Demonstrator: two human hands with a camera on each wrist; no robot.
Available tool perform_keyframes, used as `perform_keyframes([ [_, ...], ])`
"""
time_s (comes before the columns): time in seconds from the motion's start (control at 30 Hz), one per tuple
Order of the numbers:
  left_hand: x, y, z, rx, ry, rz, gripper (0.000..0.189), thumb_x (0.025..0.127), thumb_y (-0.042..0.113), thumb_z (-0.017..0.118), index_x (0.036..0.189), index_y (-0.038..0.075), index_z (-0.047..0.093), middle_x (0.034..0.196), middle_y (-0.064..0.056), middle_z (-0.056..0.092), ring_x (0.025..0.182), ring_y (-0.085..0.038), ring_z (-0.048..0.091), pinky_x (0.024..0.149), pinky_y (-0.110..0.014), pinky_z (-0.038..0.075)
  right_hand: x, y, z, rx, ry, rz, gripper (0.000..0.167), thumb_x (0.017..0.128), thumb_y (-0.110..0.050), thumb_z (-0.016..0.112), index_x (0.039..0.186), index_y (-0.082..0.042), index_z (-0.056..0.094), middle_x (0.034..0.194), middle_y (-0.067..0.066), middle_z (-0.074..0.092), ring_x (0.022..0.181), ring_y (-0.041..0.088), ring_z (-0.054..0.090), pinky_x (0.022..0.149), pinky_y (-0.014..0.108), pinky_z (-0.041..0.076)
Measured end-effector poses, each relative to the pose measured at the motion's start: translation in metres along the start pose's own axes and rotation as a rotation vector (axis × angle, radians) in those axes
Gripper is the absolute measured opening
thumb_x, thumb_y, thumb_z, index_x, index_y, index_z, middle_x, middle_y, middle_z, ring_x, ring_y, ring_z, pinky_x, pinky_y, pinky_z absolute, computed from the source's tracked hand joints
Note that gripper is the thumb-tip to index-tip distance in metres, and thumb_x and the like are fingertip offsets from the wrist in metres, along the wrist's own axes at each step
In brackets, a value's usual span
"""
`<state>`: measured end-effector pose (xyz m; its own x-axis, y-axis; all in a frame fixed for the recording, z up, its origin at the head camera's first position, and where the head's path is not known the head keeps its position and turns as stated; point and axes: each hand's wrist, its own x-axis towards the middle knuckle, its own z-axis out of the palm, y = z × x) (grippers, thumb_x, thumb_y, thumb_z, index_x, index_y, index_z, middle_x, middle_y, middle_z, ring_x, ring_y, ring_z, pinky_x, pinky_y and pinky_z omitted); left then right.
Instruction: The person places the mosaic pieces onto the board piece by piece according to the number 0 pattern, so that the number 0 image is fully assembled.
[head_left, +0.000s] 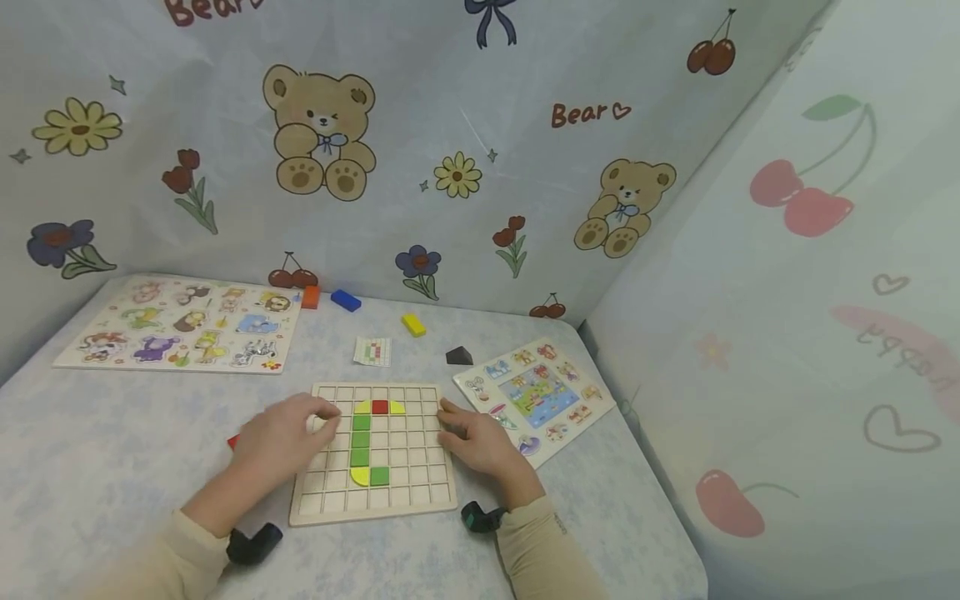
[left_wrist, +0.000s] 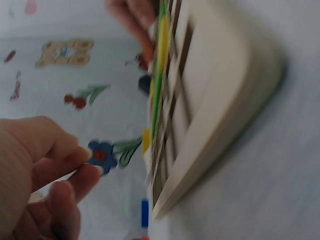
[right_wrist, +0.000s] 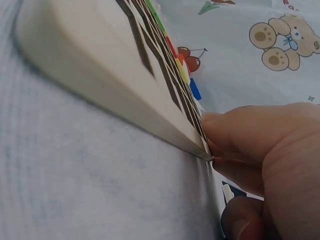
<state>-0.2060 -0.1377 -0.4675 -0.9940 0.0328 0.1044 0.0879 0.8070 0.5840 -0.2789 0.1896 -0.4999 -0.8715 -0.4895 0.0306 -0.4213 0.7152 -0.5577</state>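
Observation:
A wooden grid board [head_left: 375,512] lies in front of me. On it green squares [head_left: 361,439], a red square [head_left: 380,407] and yellow rounded tiles [head_left: 361,476] form a bracket-like shape. My left hand [head_left: 281,437] hovers over the board's left edge, thumb and fingers bent towards each other. The left wrist view shows nothing between those fingertips [left_wrist: 95,172]. At the right edge, my right hand [head_left: 480,442] holds the board, thumb and fingers at its rim. Up close, the right wrist view has the fingers [right_wrist: 235,132] against the board's corner [right_wrist: 100,85].
Behind the board lie a small pattern card [head_left: 372,352], a yellow block [head_left: 413,324], a blue block [head_left: 346,301], an orange block [head_left: 311,297] and a dark piece [head_left: 459,357]. Animal puzzle [head_left: 180,321] back left; picture puzzle [head_left: 536,396] right. A red piece [head_left: 233,442] shows beside my left hand.

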Motion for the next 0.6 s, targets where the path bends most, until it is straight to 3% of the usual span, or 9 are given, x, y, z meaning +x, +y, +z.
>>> perform_keyframes([
  [0.1, 0.007, -0.021, -0.025, 0.043, 0.035, -0.044, 0.032, 0.096, 0.032, 0.068, 0.122, 0.015, 0.073, 0.124, -0.015, 0.070, 0.083, -0.027, 0.068, 0.056, -0.035, 0.046, 0.000, 0.000, 0.000, -0.002, 0.001, 0.001, 0.045, 0.104, -0.032, 0.061, 0.145, -0.016, 0.060, 0.159, -0.007, 0.044, 0.144, 0.017, 0.046, 0.114, 0.042, 0.043],
  [0.2, 0.013, -0.043, -0.042, 0.062, 0.029, -0.098, 0.037, 0.096, 0.031, 0.069, 0.127, 0.011, 0.070, 0.124, -0.019, 0.069, 0.078, -0.025, 0.065, 0.055, -0.034, 0.044, 0.001, 0.000, -0.001, -0.005, 0.001, 0.002, 0.045, 0.104, -0.032, 0.061, 0.146, -0.016, 0.059, 0.159, -0.007, 0.044, 0.145, 0.017, 0.045, 0.114, 0.042, 0.043],
  [0.23, 0.015, -0.050, -0.046, 0.081, 0.014, -0.111, 0.038, 0.094, 0.031, 0.070, 0.126, 0.011, 0.070, 0.124, -0.019, 0.069, 0.084, -0.026, 0.063, 0.057, -0.035, 0.044, 0.001, 0.000, -0.001, -0.003, 0.000, 0.003, 0.045, 0.104, -0.032, 0.061, 0.146, -0.016, 0.059, 0.159, -0.007, 0.044, 0.145, 0.017, 0.045, 0.114, 0.042, 0.043],
  [0.33, 0.019, -0.070, -0.057, 0.104, -0.096, -0.144, 0.041, 0.091, 0.035, 0.074, 0.122, 0.009, 0.068, 0.117, -0.018, 0.070, 0.084, -0.025, 0.062, 0.061, -0.039, 0.045, 0.001, -0.001, 0.000, -0.002, -0.003, 0.006, 0.045, 0.104, -0.032, 0.061, 0.146, -0.017, 0.059, 0.159, -0.008, 0.044, 0.145, 0.017, 0.045, 0.114, 0.041, 0.043],
  [0.47, 0.020, -0.088, -0.064, 0.109, -0.242, -0.149, 0.052, 0.082, 0.052, 0.081, 0.110, 0.010, 0.068, 0.101, -0.009, 0.070, 0.083, -0.022, 0.060, 0.064, -0.040, 0.045, 0.000, -0.001, 0.000, -0.001, -0.007, 0.007, 0.045, 0.104, -0.032, 0.060, 0.146, -0.016, 0.059, 0.159, -0.008, 0.044, 0.144, 0.018, 0.046, 0.113, 0.042, 0.043],
  [0.6, 0.020, -0.094, -0.063, 0.094, -0.283, -0.130, 0.056, 0.076, 0.059, 0.084, 0.104, 0.013, 0.068, 0.095, -0.003, 0.068, 0.081, -0.021, 0.058, 0.064, -0.037, 0.043, 0.000, -0.001, 0.000, 0.001, -0.007, 0.010, 0.045, 0.104, -0.033, 0.060, 0.146, -0.016, 0.059, 0.160, -0.007, 0.044, 0.145, 0.018, 0.045, 0.113, 0.042, 0.043],
])
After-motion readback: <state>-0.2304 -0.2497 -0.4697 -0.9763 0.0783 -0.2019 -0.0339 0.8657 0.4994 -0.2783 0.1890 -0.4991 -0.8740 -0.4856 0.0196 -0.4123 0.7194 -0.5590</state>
